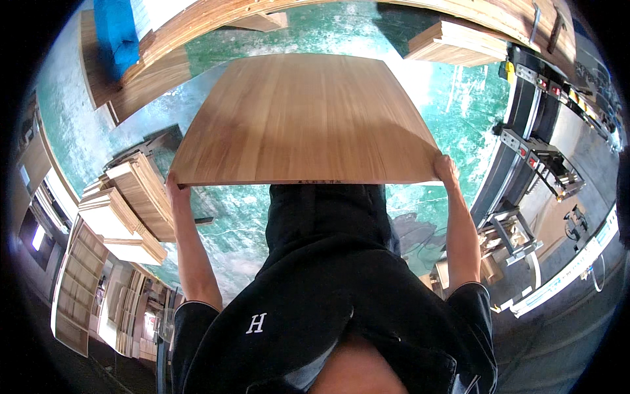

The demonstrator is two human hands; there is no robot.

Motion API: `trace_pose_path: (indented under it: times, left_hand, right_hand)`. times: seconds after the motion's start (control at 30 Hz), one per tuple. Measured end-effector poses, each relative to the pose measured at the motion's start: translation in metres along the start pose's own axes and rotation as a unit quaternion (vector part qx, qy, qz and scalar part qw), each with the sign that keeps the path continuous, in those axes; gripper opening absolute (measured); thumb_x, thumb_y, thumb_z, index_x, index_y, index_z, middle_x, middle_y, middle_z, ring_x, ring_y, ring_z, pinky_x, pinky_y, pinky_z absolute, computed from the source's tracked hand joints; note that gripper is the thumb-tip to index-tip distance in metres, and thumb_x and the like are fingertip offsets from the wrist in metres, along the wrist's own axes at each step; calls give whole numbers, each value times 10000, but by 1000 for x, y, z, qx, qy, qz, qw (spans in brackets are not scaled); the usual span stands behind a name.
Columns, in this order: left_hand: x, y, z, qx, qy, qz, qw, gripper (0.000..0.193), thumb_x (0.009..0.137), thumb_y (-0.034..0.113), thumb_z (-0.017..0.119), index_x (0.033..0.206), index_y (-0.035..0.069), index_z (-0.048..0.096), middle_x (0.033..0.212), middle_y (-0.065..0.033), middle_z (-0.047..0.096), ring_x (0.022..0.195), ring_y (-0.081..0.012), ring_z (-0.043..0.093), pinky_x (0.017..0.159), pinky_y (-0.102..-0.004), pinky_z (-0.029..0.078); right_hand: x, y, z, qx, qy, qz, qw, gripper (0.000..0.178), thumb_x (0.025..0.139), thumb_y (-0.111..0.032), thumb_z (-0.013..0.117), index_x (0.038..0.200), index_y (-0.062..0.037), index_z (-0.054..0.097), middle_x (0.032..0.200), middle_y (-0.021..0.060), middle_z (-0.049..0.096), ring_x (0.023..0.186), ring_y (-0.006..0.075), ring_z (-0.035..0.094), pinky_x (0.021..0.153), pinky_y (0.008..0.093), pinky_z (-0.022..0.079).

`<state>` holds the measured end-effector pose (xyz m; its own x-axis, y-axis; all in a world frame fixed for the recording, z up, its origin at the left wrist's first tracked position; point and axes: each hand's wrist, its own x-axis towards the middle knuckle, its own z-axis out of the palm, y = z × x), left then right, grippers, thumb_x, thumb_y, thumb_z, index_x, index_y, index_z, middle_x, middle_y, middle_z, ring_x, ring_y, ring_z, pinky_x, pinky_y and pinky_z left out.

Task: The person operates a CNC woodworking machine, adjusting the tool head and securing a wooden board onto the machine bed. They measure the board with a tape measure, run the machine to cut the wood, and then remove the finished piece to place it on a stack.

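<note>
A wide wood-grain board [308, 118] is held up flat in front of my body, its near edge at waist height. My left hand [176, 186] grips the near left corner, fingers closed and partly hidden by the panel. At the near right corner, my right hand [446, 168] is wrapped around the edge in the same way. Dark marks show along the middle of the near edge. The board reaches away from me over the green floor.
Stacked wooden panels [125, 220] stand on the left. More boards [457, 44] lie at the far right, near a long curved wooden edge [216, 14]. A blue object [117, 39] is at far left. Machinery with a dark rail [525, 141] runs along the right.
</note>
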<state>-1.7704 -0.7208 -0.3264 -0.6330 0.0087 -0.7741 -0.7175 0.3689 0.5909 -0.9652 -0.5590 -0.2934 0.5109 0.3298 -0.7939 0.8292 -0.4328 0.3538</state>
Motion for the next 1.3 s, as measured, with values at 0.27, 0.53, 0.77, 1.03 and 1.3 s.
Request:
trace_pose_path:
  times: [0.27,0.53,0.77,1.03,1.3]
  left_hand:
    - [7,11,-14,-11,34,-48,998,271,835,141,590,1078,22,577,1003,-133,619,921,-275,610,806,-386,510]
    - [25,59,0,542,82,196,813,512,825,336,617,1152,-53,554,1089,-233,617,997,-315,607,818,-422,496]
    - [190,34,-17,831,-79,229,501,873,788,646,539,1241,-100,500,1198,-322,541,1135,-422,535,924,-465,439]
    - [183,-33,49,732,-117,-99,664,1047,763,797,426,1229,-137,499,1169,-256,580,1074,-333,580,886,-416,453]
    - [173,-38,71,793,8,-77,604,960,824,754,378,1250,-96,506,1062,-194,627,916,-246,598,811,-377,465]
  right_hand:
    - [-22,-7,9,-34,-27,-11,999,454,885,-361,427,1104,-31,650,1169,244,593,1122,396,555,935,465,446]
    - [28,33,47,23,-14,36,999,683,902,-559,353,1088,41,621,1118,324,563,1117,452,522,949,495,413]
    - [93,61,83,58,-103,87,989,751,863,-629,396,1175,28,584,1234,286,533,1161,448,500,978,501,396]
    - [112,3,105,49,-36,141,988,805,848,-658,385,1115,68,609,1162,315,565,1134,416,538,949,454,417]
    - [127,-19,129,134,-11,90,987,802,892,-651,319,1108,63,613,1132,308,582,1140,417,533,963,468,411]
